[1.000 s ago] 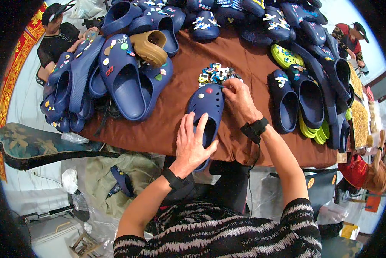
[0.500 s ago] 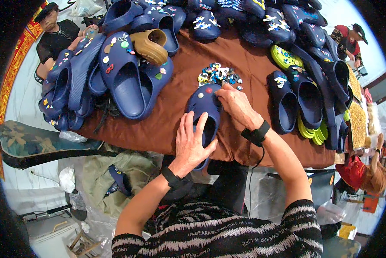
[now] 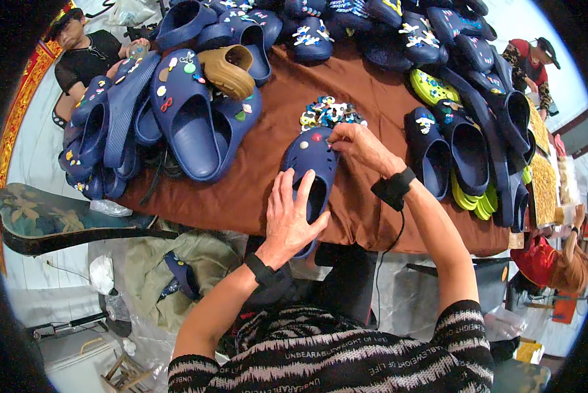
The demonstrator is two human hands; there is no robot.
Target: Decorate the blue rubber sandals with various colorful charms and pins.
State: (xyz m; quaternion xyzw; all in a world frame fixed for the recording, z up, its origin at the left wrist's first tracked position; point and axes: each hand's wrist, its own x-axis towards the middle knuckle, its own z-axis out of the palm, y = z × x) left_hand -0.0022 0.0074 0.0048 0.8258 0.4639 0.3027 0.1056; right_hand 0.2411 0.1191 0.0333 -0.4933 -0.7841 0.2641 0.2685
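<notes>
Head view. At the centre of the frame, a navy clog (image 3: pixel 298 157), toe toward the top, heel at the near edge of the brown cloth (image 3: pixel 378 92); orientation apparently chosen to keep the perforated upper exposed and the foot opening close to the body. Over the opening and its rim, the left hand (image 3: pixel 293 219), fingers fanned and thumb set apart toward the right, with hold of the clog, probably as a brace against sliding or turning. At the right side of the toe, the right hand (image 3: pixel 365 150), thumb and forefinger drawn nearly together against the upper; any small piece between them too hidden to tell. On the toe, a white round charm (image 3: pixel 304 145) and, just beside, a red charm (image 3: pixel 317 137). Immediately above the toe, a heap of small charms (image 3: pixel 323 112), seemingly placed for short reach by the right hand. At upper left, decorated navy clogs (image 3: pixel 196 147) around a tan clog (image 3: pixel 228 72); at right, dark clogs (image 3: pixel 471 164) near a lime-green clog (image 3: pixel 433 87); both groups stacked toward the sides, presumably for working room at centre.
</notes>
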